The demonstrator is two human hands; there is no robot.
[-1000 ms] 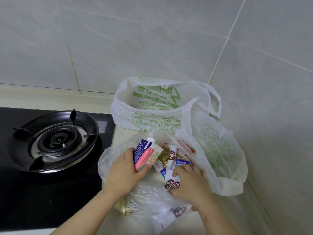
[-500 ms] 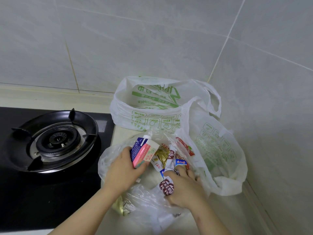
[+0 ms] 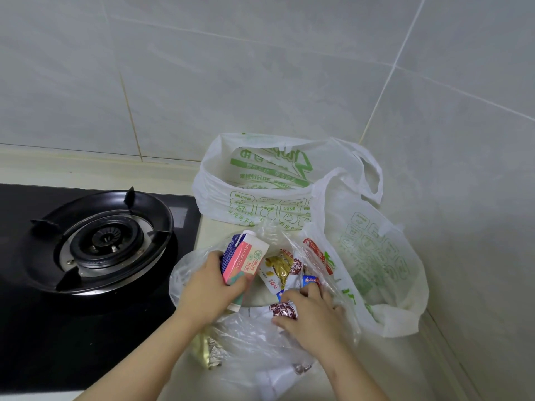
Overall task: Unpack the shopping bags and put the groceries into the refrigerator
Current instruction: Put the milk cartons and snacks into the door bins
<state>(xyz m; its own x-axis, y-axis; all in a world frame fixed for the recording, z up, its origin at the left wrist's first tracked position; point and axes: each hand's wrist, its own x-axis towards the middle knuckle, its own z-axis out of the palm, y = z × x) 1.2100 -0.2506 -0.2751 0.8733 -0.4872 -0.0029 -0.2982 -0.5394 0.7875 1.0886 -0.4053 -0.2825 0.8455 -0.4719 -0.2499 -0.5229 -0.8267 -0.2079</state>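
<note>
Head view: a black gas stove [image 3: 98,241] lies well left of both hands. A white shopping bag [image 3: 260,180] printed in green stands open beyond the hands, and a second white bag [image 3: 376,256] slumps to their right. A clear plastic bag [image 3: 254,342] of groceries spreads beneath them. The left hand [image 3: 208,287] grips a tilted pink-and-blue carton [image 3: 246,261] over it. The right hand [image 3: 312,316] pinches a brown-and-white packet [image 3: 285,310] between thumb and forefinger, just below other small sachets [image 3: 278,270].
</note>
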